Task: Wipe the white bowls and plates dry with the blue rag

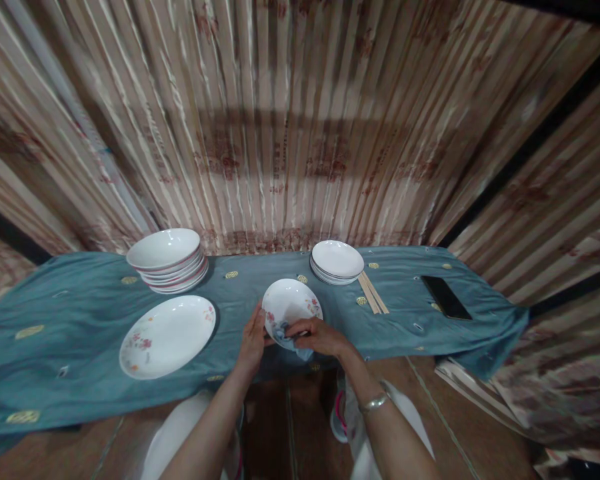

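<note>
My left hand (253,337) is closed on the left rim of a small white plate (289,302) with pink flowers, tilted above the table's front edge. A light blue cloth (300,351) is pinched in my right hand (316,335) and pressed against the plate's near rim. Part of the cloth lies on the plate's inner face and part hangs below it. My left fingertips behind the plate are mostly hidden.
On the blue-green tablecloth (250,267) stand a bowl stack (167,257) and a large oval platter (167,337) at left. A small plate stack (337,260), chopsticks (373,293) and a black phone (445,297) are at right. A patterned curtain (290,133) hangs behind.
</note>
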The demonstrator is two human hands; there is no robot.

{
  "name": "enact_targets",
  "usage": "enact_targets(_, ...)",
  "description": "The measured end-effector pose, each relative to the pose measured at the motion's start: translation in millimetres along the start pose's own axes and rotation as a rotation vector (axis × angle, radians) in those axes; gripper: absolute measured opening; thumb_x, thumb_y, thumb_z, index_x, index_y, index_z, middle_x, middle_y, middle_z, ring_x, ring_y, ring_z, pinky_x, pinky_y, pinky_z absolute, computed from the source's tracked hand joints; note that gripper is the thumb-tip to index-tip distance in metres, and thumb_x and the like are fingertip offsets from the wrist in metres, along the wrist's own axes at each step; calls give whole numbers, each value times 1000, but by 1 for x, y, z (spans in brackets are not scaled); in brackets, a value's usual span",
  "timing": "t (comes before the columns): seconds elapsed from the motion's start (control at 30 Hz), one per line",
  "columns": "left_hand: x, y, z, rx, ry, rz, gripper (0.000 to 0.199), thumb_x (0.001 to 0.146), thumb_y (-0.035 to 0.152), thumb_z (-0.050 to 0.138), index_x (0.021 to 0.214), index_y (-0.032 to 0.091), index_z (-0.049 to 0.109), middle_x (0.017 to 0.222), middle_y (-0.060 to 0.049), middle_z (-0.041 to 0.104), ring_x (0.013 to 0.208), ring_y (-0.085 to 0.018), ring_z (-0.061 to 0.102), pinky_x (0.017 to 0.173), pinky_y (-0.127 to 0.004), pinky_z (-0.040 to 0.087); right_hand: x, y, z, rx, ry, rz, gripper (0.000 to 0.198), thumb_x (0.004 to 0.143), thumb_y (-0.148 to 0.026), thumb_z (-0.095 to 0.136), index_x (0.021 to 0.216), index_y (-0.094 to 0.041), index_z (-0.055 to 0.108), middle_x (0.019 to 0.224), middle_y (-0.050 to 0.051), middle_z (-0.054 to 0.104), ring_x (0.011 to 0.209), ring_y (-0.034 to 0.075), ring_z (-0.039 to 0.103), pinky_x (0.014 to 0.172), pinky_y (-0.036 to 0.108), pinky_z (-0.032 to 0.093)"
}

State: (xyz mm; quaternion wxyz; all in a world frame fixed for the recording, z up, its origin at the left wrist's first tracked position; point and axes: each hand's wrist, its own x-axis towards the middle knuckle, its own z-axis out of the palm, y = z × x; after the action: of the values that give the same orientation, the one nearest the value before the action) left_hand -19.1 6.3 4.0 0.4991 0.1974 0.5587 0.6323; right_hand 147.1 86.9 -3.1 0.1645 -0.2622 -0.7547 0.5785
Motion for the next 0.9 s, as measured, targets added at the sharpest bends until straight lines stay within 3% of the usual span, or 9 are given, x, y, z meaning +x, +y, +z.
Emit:
enact_targets(0.17, -1, -1, 0, 24, 10, 25, 59, 82, 47, 62, 135, 22, 51, 118, -11, 67, 91, -20, 68, 62, -27, 58, 12, -4, 15, 94, 35, -53, 29, 66, -22, 69, 94, -21, 76, 97, 2, 74, 89, 20, 67, 85, 33, 51)
enact_targets(0.4, -2, -4, 0, 74, -5, 80, 62, 81, 48, 63, 136, 23, 51, 129, -10, 61, 102, -25, 66, 64, -29, 59, 29, -7, 34, 84, 253, -124, 26, 68, -21, 67, 94, -21, 74, 100, 3, 71, 86, 17, 66, 80, 30, 53)
enact_targets(0.63, -1, -6, 1, 117, 7, 78, 60, 81, 42, 65, 138, 27, 50, 137, -8, 56, 112, -27, 61, 64, -27, 58, 41, -14, 38, -23, 390, -195, 22, 73, -18, 61, 92, -20, 70, 95, 3, 70, 87, 17, 65, 83, 30, 53)
enact_targets(0.9, -3, -8, 3, 111, -28, 99, 63, 78, 46, 68, 136, 27, 52, 146, -7, 46, 125, -30, 52, 70, -31, 59, 53, -21, 37, -99, 585, -181, 22, 73, -15, 56, 92, -22, 66, 96, 3, 69, 86, 17, 65, 85, 33, 53)
